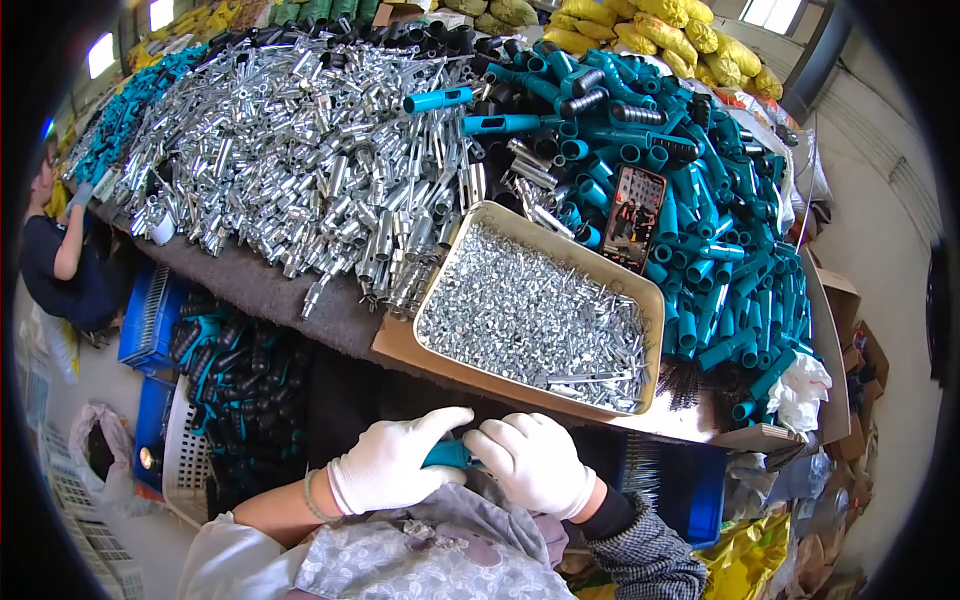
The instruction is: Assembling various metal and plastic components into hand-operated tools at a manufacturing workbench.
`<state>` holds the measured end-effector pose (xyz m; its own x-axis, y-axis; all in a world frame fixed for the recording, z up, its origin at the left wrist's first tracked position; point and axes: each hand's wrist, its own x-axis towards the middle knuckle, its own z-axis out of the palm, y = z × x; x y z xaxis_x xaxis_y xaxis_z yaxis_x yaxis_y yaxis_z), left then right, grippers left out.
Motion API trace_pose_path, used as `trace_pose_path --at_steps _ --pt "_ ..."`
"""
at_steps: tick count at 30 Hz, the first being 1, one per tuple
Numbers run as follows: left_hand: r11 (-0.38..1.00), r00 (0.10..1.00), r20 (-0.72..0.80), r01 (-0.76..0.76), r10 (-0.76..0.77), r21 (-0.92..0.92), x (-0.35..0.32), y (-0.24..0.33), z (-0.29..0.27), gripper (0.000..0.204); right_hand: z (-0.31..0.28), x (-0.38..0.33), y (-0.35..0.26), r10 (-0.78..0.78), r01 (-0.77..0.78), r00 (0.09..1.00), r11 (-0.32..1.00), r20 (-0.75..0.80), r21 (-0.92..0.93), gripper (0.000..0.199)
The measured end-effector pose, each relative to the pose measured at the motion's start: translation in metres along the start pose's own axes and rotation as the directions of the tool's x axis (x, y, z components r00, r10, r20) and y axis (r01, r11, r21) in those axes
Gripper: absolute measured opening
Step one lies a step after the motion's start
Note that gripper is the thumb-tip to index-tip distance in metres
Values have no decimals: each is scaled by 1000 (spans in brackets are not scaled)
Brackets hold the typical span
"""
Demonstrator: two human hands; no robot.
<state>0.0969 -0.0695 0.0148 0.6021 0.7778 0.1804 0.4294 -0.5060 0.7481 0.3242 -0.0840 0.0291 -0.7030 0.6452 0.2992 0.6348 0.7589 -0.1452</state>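
Observation:
Both hands wear white gloves and meet low in the middle of the head view, above my lap. My left hand (393, 462) is closed around a short teal plastic tube (446, 455), with its thumb stretched along the top. At the tube's right end my right hand (535, 462) has its fingers pinched together. A small shiny bit shows there, but those fingers hide what they hold. Just beyond the hands, a beige tray (655, 335) on the table holds a heap of small silver metal parts (530, 300).
Silver metal tubes (310, 150) are piled at the left on the table, teal plastic tubes (710, 200) at the right. A phone (634, 218) leans behind the tray. Below left stands a white crate (188, 450) near black-and-teal handles (235, 370). A co-worker (70, 250) works at far left.

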Motion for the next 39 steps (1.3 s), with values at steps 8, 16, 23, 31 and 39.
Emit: trace_pose_path --at_steps 8,16,23,31,39 --pt "985 997 -77 -10 -3 -173 -5 -8 9 41 -60 20 140 296 -417 848 884 -440 -210 20" --pt "970 982 -187 -30 -16 -242 -12 -2 13 43 -77 62 252 738 -780 611 502 -285 -374 58" --pt "926 960 -182 140 -215 -351 -17 -12 5 40 -65 76 192 316 -375 889 918 -332 -132 22" --pt "801 962 -58 188 -267 -569 -11 -12 11 40 -17 49 104 539 -520 839 836 -80 177 15" --pt "135 876 186 271 -445 -953 5 -6 5 45 -24 37 77 606 -452 730 776 -317 440 11"
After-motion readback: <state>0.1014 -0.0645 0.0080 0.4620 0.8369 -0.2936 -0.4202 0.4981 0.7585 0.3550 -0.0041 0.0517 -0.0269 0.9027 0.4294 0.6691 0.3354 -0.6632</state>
